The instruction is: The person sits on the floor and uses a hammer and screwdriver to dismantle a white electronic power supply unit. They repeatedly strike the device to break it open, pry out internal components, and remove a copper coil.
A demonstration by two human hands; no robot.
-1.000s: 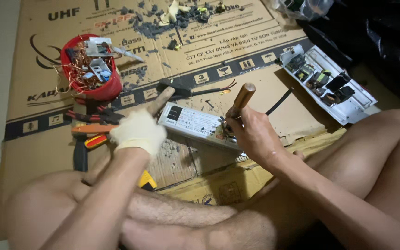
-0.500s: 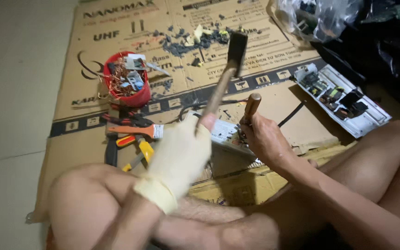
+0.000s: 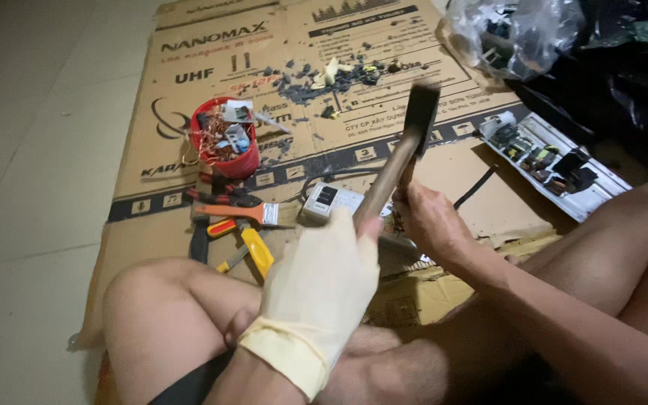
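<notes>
Gloved left hand point(image 3: 322, 289) grips raised hammer point(image 3: 403, 154); right hand point(image 3: 430, 221) fingers wrapped round tool on white casing point(image 3: 331, 201). Casing still intact; pried board point(image 3: 553, 161) at 2 o'clock.

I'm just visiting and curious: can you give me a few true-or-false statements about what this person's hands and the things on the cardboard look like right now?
1. The gloved left hand holds a hammer raised above the white device. True.
2. The right hand wears a glove too. False: it is bare.
3. The red bowl holds copper wire and small parts. True.
4. The open circuit board tray lies left of the red bowl. False: it lies far to the right.
5. Pliers with orange and yellow handles lie on the cardboard sheet. True.
</notes>
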